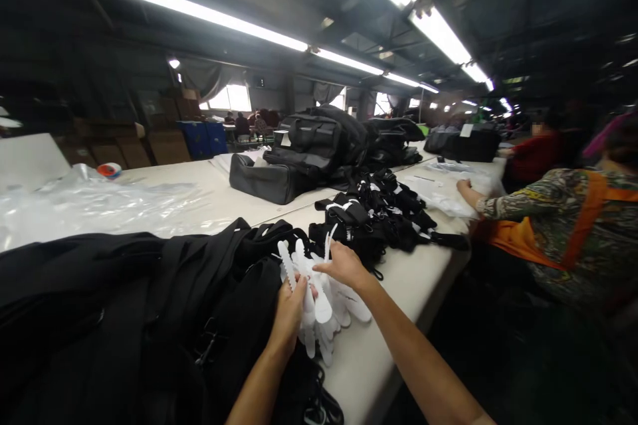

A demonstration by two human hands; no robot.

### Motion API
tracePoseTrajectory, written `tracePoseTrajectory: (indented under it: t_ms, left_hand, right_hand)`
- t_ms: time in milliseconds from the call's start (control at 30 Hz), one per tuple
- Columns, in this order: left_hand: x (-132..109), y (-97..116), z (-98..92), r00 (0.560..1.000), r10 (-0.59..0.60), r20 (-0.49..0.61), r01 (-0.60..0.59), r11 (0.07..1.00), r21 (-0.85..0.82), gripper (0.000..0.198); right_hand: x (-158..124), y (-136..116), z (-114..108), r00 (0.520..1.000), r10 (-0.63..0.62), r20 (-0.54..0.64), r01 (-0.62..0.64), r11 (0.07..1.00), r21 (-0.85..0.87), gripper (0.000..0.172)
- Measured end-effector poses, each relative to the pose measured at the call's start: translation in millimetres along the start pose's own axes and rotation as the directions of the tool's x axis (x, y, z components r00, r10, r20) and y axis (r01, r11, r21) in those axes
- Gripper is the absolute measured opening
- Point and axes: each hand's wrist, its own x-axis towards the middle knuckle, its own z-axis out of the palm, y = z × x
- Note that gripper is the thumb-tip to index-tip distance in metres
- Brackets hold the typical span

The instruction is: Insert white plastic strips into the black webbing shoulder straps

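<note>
At the table's (366,358) near side, the left hand (288,313) holds white notched strips (323,309), likely light, springy, best taken by an end; the right hand (349,268), fingers narrowed, may pinch one, impossible to tell.

the notched plastic strips (323,311) are white, the strap bundles (366,236) black with white bits, the stacked bags (312,143) charcoal, the tabletop (409,279) cream, the co-worker's camouflage-patterned shirt (548,202) green and brown, the apron (516,236) bright orange.

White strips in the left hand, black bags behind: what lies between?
Beyond the strips, a heap of black straps and some pale tabletop, in the head view.
</note>
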Motion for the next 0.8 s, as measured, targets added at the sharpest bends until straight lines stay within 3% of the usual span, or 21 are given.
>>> tracePoseTrajectory:
  t_ms: [100,167,233,300,400,533,600,667,733,800]
  left_hand:
    - [-0.2,-0.3,0.3,0.999,-0.011,0.041,0.011,1.0,0.014,0.036]
    - [0.0,-2.7,-0.5,0.998,-0.011,0.065,0.008,0.999,0.05,0.038]
    - [1.1,-7.6,-2.6,0.997,-0.003,0.073,-0.007,0.991,0.131,0.042]
    - [4.0,-14.0,-5.2,0.997,0.005,0.072,-0.021,0.974,0.225,0.047]
    - [10.5,-21.6,-8.5,0.995,-0.004,0.099,-0.028,0.949,0.314,0.048]
    - [12.4,-17.2,-12.1,0.999,0.03,0.043,-0.048,0.853,0.52,0.032]
    - [10.4,-10.2,-13.2,0.998,0.041,-0.04,-0.015,0.859,0.512,0.03]
    - [7.9,-3.2,-13.0,0.994,0.054,-0.099,-0.005,0.899,0.437,0.034]
    - [4.7,2.1,-11.6,0.988,0.083,-0.129,-0.027,0.921,0.389,0.038]
    - [0.7,5.4,-9.4,0.985,0.117,-0.126,-0.062,0.926,0.373,0.041]
  right_hand:
    - [-9.3,-17.3,1.6,0.978,-0.181,-0.102,0.155,0.962,-0.223,0.02]
    - [-20.2,-18.2,8.0,0.969,-0.228,-0.099,0.191,0.939,-0.285,0.02]
    - [-30.4,-10.5,17.5,0.979,-0.17,-0.115,0.14,0.961,-0.237,0.027]
    - [-36.1,1.8,27.5,0.993,-0.036,-0.109,0.023,0.994,-0.111,0.037]
    - [-34.7,18.6,37.3,0.985,0.17,-0.039,-0.167,0.984,0.059,0.018]
    - [-25.9,20.6,34.2,0.975,0.166,-0.149,-0.158,0.985,0.064,0.009]
    - [-23.9,10.2,28.4,0.972,0.103,-0.21,-0.096,0.994,0.042,0.001]
    - [-28.6,-8.7,21.8,0.973,0.043,-0.227,-0.037,0.999,0.031,0.004]
    - [-45.3,-35.5,13.6,0.991,0.01,-0.133,0.011,0.988,0.156,0.013]
    - [-77.0,-65.9,2.1,0.996,-0.057,0.063,0.026,0.909,0.416,0.028]
